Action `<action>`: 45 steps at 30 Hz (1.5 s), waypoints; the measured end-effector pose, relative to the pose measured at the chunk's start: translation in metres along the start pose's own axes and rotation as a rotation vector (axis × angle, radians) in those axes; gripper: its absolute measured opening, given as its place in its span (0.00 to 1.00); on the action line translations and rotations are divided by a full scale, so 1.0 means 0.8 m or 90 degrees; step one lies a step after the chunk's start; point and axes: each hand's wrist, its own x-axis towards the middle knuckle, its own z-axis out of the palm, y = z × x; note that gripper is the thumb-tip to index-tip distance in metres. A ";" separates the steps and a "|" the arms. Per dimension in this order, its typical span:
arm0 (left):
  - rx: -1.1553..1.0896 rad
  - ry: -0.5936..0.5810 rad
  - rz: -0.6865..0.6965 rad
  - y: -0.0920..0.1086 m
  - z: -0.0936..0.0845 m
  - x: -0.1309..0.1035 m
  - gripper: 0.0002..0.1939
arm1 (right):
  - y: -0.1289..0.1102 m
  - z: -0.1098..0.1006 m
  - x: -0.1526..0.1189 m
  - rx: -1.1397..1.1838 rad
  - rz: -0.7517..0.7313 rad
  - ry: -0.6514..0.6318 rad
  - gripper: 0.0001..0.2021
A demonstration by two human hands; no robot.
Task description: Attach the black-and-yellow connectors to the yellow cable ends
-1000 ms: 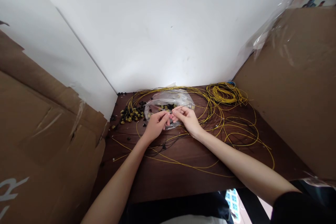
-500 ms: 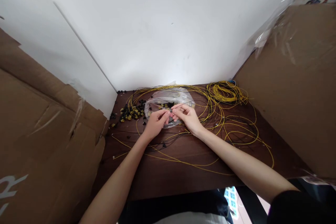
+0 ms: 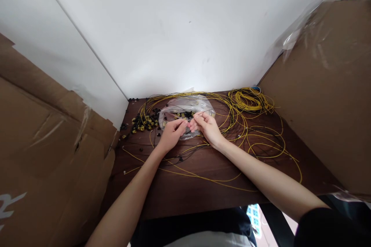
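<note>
My left hand is closed in a pinch over the front of a clear plastic bag; what its fingertips hold is too small to make out. Close beside it, my right hand pinches a thin black wire between thumb and forefinger, the other fingers loosely curled. The bag lies open with small black and yellow parts in it. To its left is a loose pile of similar black and yellow connectors, with yellow and black wires running behind the bag.
A coil of yellow wire lies at the back right of the brown table. Loose yellow wires spread across the right side and front. Cardboard boxes stand left and right, with a white panel behind.
My right fingertips have shifted slightly up and right, away from my left fingertips. The left hand stays almost where it was. The view has moved a little.
</note>
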 end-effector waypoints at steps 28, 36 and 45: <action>0.004 -0.010 0.011 -0.002 -0.001 -0.001 0.14 | -0.002 -0.002 0.000 -0.026 -0.007 -0.021 0.13; 0.052 -0.010 0.035 0.002 -0.001 -0.002 0.15 | -0.005 -0.001 -0.001 -0.075 -0.024 -0.039 0.10; 0.114 0.018 0.055 0.012 -0.001 -0.008 0.17 | -0.004 -0.003 -0.002 -0.051 -0.016 -0.032 0.10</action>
